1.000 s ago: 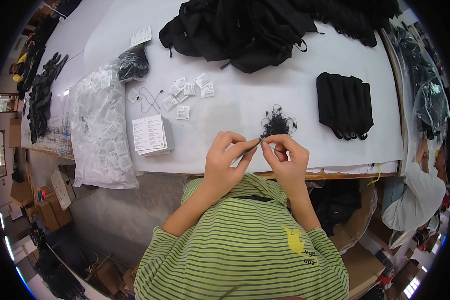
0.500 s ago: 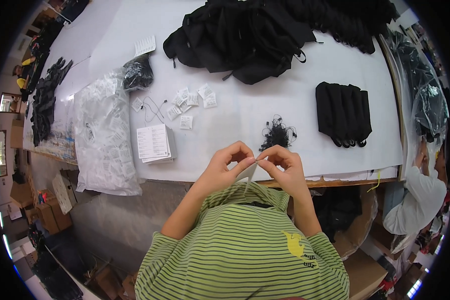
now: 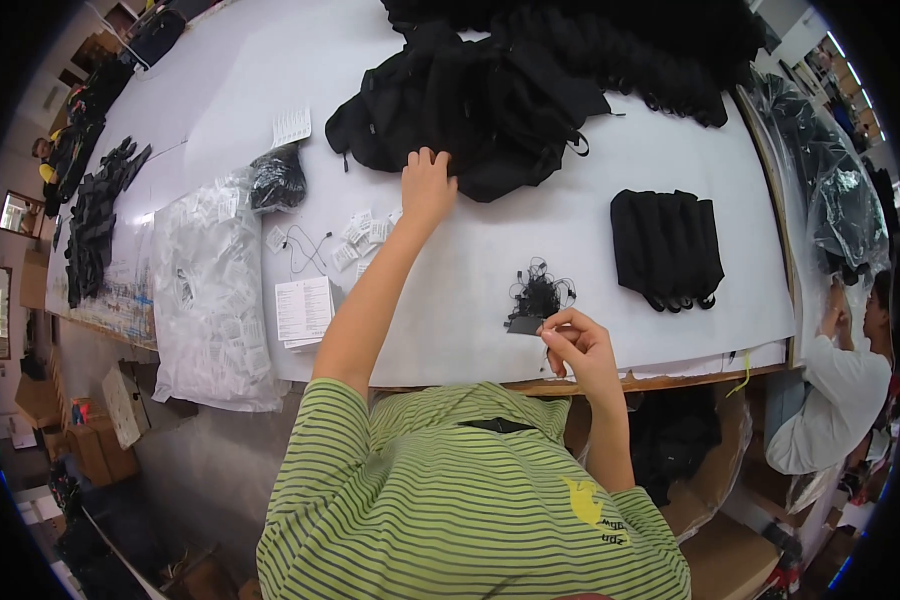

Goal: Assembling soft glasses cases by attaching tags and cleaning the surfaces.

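My left hand (image 3: 429,186) is stretched forward over the table, its fingers laid on the near edge of a black fabric bag (image 3: 490,110) with zip pulls and straps. I cannot see a firm grip on the cloth. By the table's front edge, the thumb and fingers of my right hand (image 3: 582,345) pinch a small dark hang tag (image 3: 525,326) at its end. Just beyond that tag lies a tangled heap of black tag strings (image 3: 538,291). A stack of white printed cards (image 3: 304,311) sits left of my left forearm, which partly hides several small white labels (image 3: 356,233).
A clear plastic bag full of white labels (image 3: 208,290) hangs over the front edge at left, beside a small dark plastic packet (image 3: 278,178). Folded black fabric pieces (image 3: 666,250) lie at right. A co-worker in a white shirt (image 3: 835,405) is at the far right.
My hands were together at the table edge, pinching a tag. Now my left hand has moved forward to the black bag, while my right keeps the tag and has shifted slightly right.
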`<state>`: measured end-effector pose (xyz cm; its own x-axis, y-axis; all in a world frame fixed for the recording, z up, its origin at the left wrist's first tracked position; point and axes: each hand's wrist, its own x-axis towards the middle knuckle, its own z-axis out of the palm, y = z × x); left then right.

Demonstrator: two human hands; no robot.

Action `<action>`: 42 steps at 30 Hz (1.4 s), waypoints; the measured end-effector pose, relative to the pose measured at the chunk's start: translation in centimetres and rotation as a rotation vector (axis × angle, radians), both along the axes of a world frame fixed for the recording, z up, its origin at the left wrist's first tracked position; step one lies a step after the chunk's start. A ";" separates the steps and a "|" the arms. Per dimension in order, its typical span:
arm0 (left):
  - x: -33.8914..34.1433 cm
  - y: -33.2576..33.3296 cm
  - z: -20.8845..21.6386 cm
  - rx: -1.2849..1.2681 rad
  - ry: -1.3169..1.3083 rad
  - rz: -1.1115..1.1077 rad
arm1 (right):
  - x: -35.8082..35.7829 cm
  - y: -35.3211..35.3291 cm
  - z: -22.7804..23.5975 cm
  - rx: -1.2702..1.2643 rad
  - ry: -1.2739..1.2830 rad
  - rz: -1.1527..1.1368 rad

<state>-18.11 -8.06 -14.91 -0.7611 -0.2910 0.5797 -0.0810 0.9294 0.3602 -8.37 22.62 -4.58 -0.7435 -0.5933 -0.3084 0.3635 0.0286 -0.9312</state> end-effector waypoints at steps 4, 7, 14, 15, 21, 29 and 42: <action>0.2 0.1 1.0 -0.074 -0.160 -0.094 | 0.4 0.3 -0.2 0.021 -0.017 0.005; 3.2 2.4 4.6 -0.011 -0.062 -0.217 | 0.3 0.1 -0.4 0.033 -0.006 -0.030; 12.6 7.3 10.1 0.992 -0.368 -0.416 | 0.3 -3.7 -1.4 0.170 0.297 -0.220; 13.6 7.7 9.9 0.997 -0.375 -0.409 | 0.3 -4.3 -1.4 0.196 0.359 -0.207; 16.6 8.5 9.2 1.209 -0.514 -0.321 | 1.4 -5.2 -1.5 0.315 0.618 -0.069; 17.9 9.7 10.5 1.003 -0.154 -0.183 | 1.7 -4.7 -1.1 0.180 0.359 -0.081; 18.9 10.7 13.1 1.444 -0.286 -0.329 | 0.9 -2.7 0.0 -0.369 -0.066 -0.026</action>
